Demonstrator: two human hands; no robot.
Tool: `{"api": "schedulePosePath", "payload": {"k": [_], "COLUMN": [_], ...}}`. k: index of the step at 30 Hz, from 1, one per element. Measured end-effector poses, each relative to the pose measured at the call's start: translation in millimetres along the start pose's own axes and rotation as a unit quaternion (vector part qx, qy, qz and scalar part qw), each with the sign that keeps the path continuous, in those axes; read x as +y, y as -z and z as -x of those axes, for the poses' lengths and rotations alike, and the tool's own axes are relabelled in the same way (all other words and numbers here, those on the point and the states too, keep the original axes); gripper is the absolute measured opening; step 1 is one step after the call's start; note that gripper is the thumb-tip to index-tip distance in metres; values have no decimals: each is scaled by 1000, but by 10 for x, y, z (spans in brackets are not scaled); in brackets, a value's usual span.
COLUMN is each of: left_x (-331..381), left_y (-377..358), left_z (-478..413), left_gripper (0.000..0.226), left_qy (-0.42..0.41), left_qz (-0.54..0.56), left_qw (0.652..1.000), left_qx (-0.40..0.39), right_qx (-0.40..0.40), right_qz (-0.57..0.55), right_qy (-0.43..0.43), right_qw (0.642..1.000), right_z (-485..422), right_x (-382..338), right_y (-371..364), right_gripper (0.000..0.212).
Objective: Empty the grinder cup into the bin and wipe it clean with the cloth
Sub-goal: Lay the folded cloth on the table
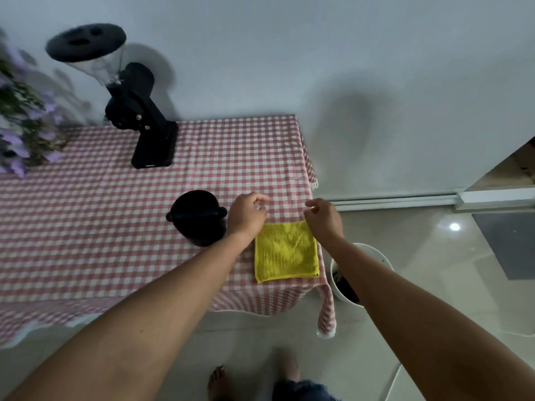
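A black grinder cup (pixel 194 217) with a bar across its mouth stands on the checked tablecloth (pixel 115 215). To its right a folded yellow cloth (pixel 286 251) lies flat near the table's right edge. My left hand (pixel 247 217) hovers over the cloth's far left corner, just right of the cup, with its fingers loosely curled and nothing in them. At the cloth's far right corner is my right hand (pixel 323 219), also holding nothing. A white bin (pixel 341 287) with dark contents stands on the floor beside the table, partly hidden by my right forearm.
A black coffee grinder (pixel 142 123) with a clear hopper stands at the back of the table. Purple flowers (pixel 20 131) fill the far left. The tablecloth's corner (pixel 327 316) hangs down next to the bin. My bare feet (pixel 218 383) are on the tiled floor.
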State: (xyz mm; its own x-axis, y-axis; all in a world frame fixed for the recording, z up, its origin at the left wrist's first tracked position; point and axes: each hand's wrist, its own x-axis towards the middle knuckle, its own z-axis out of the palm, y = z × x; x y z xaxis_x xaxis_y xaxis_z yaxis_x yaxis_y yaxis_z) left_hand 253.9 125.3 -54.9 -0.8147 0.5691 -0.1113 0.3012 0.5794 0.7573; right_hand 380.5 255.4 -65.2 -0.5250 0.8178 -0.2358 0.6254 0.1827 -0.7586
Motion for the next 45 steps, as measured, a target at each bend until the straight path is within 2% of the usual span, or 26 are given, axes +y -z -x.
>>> {"api": "schedulePosePath", "payload": {"k": [6,12,15,18,20,22,26,29,45], "left_x": [235,-249,-586,-845,-971,-1076,-1236,-1287,-1916], "left_y": [603,1235,1423,1466,1493,1519,1624,1766,2957], "left_z": [-27,-111,-144,-146,-143,-160,-269,-408,-1516], "left_gripper": [21,25,41,53,48,39,27,22,28], "left_qy": [-24,53,164,232,249,253,257,247,233], "left_qz": [19,-34,-31,103,176,224,245,261,250], "left_qw": [996,987,980,966,952,941,935,933,940], "left_qx": [79,147,107,45,13,4,-14,-25,10], "right_qx": [-29,-134,-197,-236,-252,-251,-217,-200,-171], "right_qz": [-44,-56,-60,-62,-65,-79,-92,-90,-121], "right_qy": [80,83,62,29,16,10,0,-1,-4], "right_qw": [995,986,977,969,965,965,972,976,978], "right_z": [15,90,168,240,261,270,217,113,-240], "right_x": [-560,-1001,-1097,-1136,-1162,-1185,-1280,-1425,-2631], "right_y": [-89,-543,-790,-946,-1059,-1136,-1233,-1339,-2510], "right_gripper": [24,41,47,48,45,40,30,30,29]}}
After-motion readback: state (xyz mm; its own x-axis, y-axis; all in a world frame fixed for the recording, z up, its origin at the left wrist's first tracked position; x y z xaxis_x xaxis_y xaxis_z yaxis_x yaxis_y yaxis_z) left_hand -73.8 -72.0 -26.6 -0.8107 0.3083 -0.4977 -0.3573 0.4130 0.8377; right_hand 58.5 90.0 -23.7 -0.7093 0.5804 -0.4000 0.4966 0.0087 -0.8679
